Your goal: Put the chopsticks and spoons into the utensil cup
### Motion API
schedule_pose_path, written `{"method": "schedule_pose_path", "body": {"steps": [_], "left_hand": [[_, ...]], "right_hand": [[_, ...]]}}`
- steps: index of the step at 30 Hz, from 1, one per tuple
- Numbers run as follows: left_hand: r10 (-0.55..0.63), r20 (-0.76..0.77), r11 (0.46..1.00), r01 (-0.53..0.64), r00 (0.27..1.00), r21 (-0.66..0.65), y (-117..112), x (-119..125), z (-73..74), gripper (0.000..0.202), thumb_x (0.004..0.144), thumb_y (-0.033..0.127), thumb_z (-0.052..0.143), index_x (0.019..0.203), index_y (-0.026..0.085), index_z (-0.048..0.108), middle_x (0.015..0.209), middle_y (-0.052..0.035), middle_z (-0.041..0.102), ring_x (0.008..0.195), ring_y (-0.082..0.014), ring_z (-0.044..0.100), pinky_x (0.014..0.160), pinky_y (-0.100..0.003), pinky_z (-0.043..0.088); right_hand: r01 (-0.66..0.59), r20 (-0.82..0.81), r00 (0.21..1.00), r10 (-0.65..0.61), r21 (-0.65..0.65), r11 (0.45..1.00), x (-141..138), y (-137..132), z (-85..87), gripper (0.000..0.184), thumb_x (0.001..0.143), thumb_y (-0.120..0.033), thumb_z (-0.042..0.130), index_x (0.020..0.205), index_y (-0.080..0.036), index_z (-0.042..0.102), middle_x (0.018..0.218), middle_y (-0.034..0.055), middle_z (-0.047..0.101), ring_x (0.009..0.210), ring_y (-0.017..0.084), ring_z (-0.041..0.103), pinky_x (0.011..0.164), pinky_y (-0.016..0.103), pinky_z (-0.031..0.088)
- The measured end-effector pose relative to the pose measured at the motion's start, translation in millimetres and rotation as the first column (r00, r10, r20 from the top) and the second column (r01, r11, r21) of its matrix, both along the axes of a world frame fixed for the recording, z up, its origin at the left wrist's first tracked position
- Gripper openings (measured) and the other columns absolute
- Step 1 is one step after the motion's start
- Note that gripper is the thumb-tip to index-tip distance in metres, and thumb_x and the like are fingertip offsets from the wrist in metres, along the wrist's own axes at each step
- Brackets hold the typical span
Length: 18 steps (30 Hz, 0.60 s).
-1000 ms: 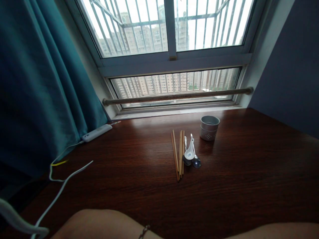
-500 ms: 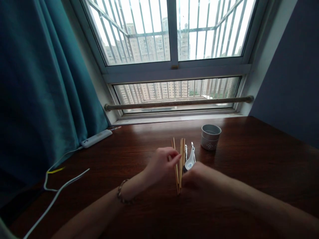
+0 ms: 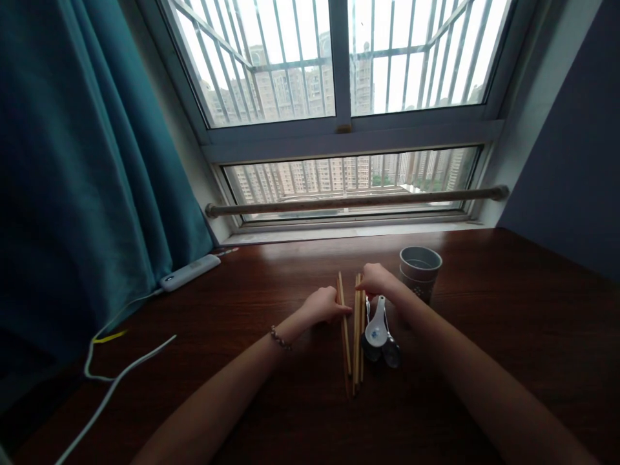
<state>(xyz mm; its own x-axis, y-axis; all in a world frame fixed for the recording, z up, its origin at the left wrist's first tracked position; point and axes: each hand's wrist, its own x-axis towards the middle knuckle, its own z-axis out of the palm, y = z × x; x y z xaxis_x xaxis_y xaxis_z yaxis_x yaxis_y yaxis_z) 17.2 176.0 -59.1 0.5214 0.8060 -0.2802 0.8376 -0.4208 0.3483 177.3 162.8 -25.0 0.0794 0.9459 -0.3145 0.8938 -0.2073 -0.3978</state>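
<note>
chopsticks (image 3: 352,336) lie in a loose bundle on the dark wooden table (image 3: 484,336) in the head view, pointing toward the window, with a white spoon (image 3: 376,330) and metal spoons (image 3: 387,352) just beside them on the right and a grey cup (image 3: 419,270) further back. the left hand (image 3: 323,305) pinches the leftmost stick with narrowed fingers while the right hand (image 3: 376,279) curls over the far tips, its fingers nearly closed on them. the step in hand looks like gathering the sticks, and lifting them would call for a firm, even pinch so none slips loose.
</note>
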Motion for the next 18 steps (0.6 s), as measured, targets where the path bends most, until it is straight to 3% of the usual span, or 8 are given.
{"method": "schedule_pose_path", "body": {"steps": [3, 9, 18], "left_hand": [[-0.001, 0.010, 0.998, 0.001, 1.000, -0.064, -1, -2, -2.5, 0.030, 0.075, 0.043, 0.050, 0.065, 0.015, 0.055, 0.061, -0.0039, 0.060, 0.054, -0.0140, 0.057, 0.045, -0.021, 0.039], [0.050, -0.083, 0.993, -0.041, 0.995, 0.109, -6, -4, 7.0, 0.022, 0.070, 0.034, 0.052, 0.072, 0.013, 0.057, 0.079, -0.0108, 0.062, 0.075, -0.0213, 0.060, 0.058, -0.024, 0.043], [0.020, -0.147, 0.987, 0.003, 0.989, 0.158, -8, -7, 10.6, 0.016, 0.067, 0.027, 0.055, 0.075, 0.015, 0.059, 0.081, -0.0101, 0.061, 0.077, -0.0223, 0.059, 0.062, -0.026, 0.043]], "right_hand": [[-0.018, 0.034, 0.999, 0.018, -0.007, 1.000, -2, 0, -7.0, 0.018, 0.070, -0.025, 0.063, 0.070, -0.007, 0.063, 0.062, 0.0081, 0.059, 0.059, 0.015, 0.058, 0.052, 0.022, 0.044], [0.011, 0.103, 0.995, -0.015, 0.037, 0.999, -14, 2, -21.4, 0.037, 0.055, -0.021, 0.071, 0.089, -0.008, 0.063, 0.088, 0.0149, 0.060, 0.081, 0.026, 0.059, 0.063, 0.030, 0.049], [0.039, 0.075, 0.996, -0.050, 0.149, 0.988, -26, -8, -26.1, 0.029, 0.067, -0.017, 0.062, 0.094, -0.008, 0.062, 0.094, 0.0154, 0.059, 0.090, 0.028, 0.057, 0.076, 0.039, 0.049]]}}
